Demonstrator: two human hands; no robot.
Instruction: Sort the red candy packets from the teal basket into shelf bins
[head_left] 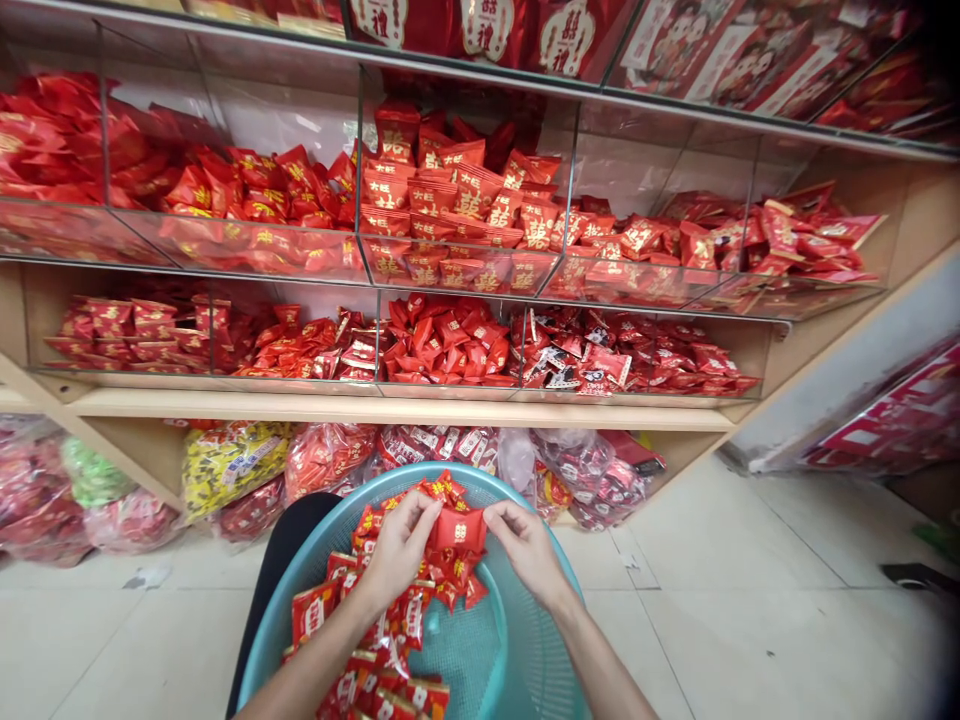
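Note:
Between my two hands a small red candy packet (460, 530) with a gold character is stretched flat. My left hand (405, 540) pinches its left end, and my right hand (525, 550) grips the right end between thumb and finger. Below them is a turquoise plastic basket (551, 630) with perforated walls. Red and gold packets (375, 690) fill its left and near side, and another heap of red packets (454, 585) lies right under the held one. Part of the basket's turquoise bottom shows at the right of the heaps.
Wooden shelves (405, 407) with clear-fronted bins of red packets (450, 345) stand ahead. Beneath them, bagged sweets rest on the tiled floor, including a yellow bag (236, 465). A dark-clothed knee (289, 560) touches the basket's left side.

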